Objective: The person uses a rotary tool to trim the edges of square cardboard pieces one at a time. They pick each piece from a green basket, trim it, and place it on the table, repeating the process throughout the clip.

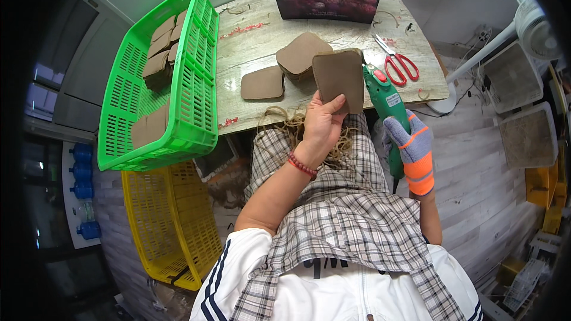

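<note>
My bare left hand (327,120) pinches a brown rounded-corner pad (339,80) by its near edge, holding it tilted up over the table's front. Gloved in grey and orange, my right hand (407,139) is wrapped round a green handheld electric cutter (385,96) with a red switch. The cutter's head is close beside the pad's right edge; whether they touch I cannot tell. Behind the held pad lies a stack of similar pads (300,53), and a lower brown pad pile (262,83) lies left of it. Trimmed brown strips (291,122) hang over my lap.
Red-handled scissors (397,62) lie on the table (250,41) at right. A dark box (326,9) of stacked pads stands at the back. A green crate (196,77) with pads is at left, above a yellow crate (151,220). A white fan (532,27) stands far right.
</note>
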Demonstrator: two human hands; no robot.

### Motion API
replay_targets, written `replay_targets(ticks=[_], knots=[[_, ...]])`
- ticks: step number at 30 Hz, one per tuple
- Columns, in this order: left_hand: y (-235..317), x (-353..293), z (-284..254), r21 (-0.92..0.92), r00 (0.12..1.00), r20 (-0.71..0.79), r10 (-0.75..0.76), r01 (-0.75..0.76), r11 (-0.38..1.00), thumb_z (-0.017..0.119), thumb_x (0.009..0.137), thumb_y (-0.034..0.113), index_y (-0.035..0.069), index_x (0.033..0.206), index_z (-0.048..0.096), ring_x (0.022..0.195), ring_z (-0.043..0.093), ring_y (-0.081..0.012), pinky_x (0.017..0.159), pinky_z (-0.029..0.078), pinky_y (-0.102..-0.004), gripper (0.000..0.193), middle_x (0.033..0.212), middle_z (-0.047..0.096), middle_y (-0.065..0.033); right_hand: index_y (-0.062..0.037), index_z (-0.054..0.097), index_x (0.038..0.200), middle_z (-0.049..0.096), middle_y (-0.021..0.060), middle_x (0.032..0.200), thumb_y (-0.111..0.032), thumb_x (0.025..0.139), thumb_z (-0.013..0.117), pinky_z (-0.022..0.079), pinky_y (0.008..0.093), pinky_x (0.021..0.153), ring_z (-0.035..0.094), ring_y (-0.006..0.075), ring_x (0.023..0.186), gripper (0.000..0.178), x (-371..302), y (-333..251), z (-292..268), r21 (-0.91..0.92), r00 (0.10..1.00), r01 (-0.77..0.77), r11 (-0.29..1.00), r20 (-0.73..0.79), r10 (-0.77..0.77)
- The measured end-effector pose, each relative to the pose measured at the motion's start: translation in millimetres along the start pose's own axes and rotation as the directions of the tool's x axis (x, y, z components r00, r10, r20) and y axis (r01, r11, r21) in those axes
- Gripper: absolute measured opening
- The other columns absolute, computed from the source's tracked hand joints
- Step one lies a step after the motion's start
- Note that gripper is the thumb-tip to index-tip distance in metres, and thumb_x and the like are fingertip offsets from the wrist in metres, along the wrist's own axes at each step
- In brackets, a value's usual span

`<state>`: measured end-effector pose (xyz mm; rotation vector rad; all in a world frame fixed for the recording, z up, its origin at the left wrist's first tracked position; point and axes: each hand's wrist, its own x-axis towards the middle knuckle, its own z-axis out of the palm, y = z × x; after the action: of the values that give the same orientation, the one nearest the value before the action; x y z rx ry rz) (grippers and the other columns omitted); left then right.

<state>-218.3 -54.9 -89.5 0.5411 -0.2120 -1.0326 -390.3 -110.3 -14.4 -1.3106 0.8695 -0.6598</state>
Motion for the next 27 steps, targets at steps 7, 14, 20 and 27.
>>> replay_targets(ticks=[7, 14, 20, 27], knots=[[43, 6, -23, 0.348, 0.997, 0.054, 0.051, -0.067, 0.935, 0.055, 0.081, -0.012, 0.001, 0.107, 0.06, 0.089, 0.063, -0.0147, 0.08, 0.053, -0.029, 0.03, 0.1, 0.065, -0.0067, 0.001, 0.06, 0.098, 0.057, 0.0002, 0.065, -0.018, 0.08, 0.07, 0.039, 0.0196, 0.048, 0.049, 0.0044, 0.052, 0.028, -3, 4, -15, -0.076, 0.994, -0.033, 0.997, 0.099, 0.04], [114, 18, -29, 0.695, 0.988, 0.133, -0.078, -0.037, 0.718, 0.058, 0.076, -0.013, -0.001, 0.109, 0.062, 0.088, 0.06, -0.0098, 0.082, 0.05, -0.0244, 0.036, 0.1, 0.066, -0.0045, 0.0008, 0.059, 0.105, 0.061, 0.0007, 0.071, -0.022, 0.078, 0.073, 0.042, 0.02, 0.051, 0.052, 0.004, 0.057, 0.038, -7, 3, -13, -0.233, 0.982, -0.021, 0.972, 0.179, 0.064], [117, 10, -38, 0.722, 0.969, 0.046, -0.241, 0.134, 0.679, 0.058, 0.074, -0.013, -0.003, 0.108, 0.063, 0.083, 0.06, -0.0089, 0.076, 0.049, -0.023, 0.036, 0.096, 0.067, -0.0042, 0.001, 0.059, 0.109, 0.06, -0.0003, 0.071, -0.022, 0.078, 0.073, 0.042, 0.0196, 0.052, 0.051, 0.0036, 0.058, 0.041, -7, 5, -6, -0.307, 0.974, 0.049, 0.95, 0.227, 0.023], [102, -6, -52, 0.72, 0.925, -0.051, -0.376, 0.294, 0.628, 0.059, 0.072, -0.014, -0.002, 0.105, 0.063, 0.081, 0.06, -0.0087, 0.074, 0.05, -0.0234, 0.035, 0.093, 0.066, -0.0033, 0.0012, 0.059, 0.108, 0.059, -0.0011, 0.069, -0.022, 0.079, 0.072, 0.04, 0.0192, 0.05, 0.049, 0.0027, 0.056, 0.04, -4, 11, 3, -0.238, 0.969, -0.049, 0.97, 0.225, 0.104]])
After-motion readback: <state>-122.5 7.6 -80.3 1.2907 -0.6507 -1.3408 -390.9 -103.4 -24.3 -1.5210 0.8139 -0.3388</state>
